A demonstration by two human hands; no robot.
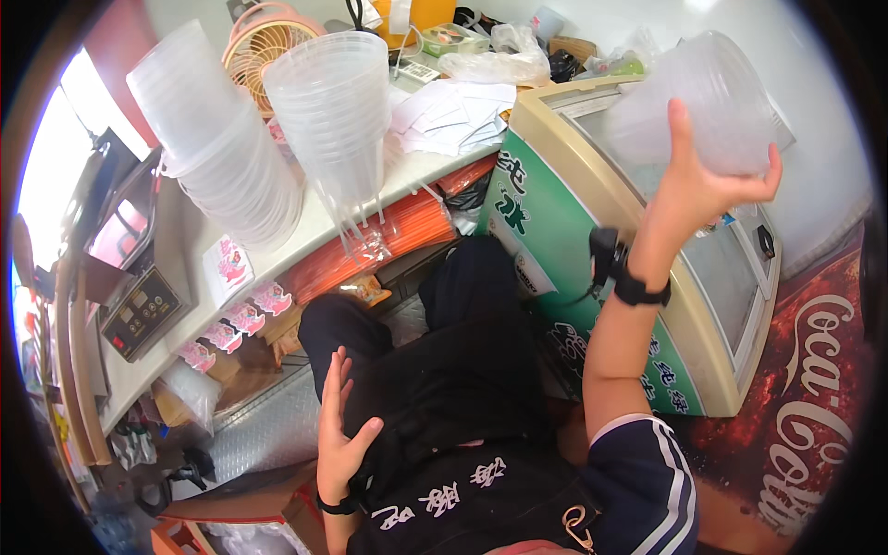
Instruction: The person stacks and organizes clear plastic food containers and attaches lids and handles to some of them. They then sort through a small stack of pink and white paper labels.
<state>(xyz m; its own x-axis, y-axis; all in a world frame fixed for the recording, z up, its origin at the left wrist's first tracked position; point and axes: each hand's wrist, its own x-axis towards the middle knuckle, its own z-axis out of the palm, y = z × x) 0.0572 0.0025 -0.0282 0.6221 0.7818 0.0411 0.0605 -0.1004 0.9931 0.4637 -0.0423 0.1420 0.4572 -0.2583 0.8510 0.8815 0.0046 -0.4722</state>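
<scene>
My right hand [701, 177] is raised at the upper right, with a translucent plastic tub [707, 104] in its grip, above the glass top of a chest freezer [590, 159]. The tub is slightly blurred, so I cannot tell whether several are nested together. Low in front of my apron [444, 388], my left hand [341, 427] holds nothing, its thumb apart from the fingers. On the counter [409, 166] stand a tall leaning stack of translucent tubs [236, 159] and a second stack of tubs [333, 104] with handles hanging over the edge.
Papers [451, 114], a pink fan [277, 48] and plastic bags [496, 59] lie along the counter's back. A control box [142, 312] sits at the left. Orange packaged sticks [374, 243] fill the shelf below. An open cardboard box [236, 517] is at lower left.
</scene>
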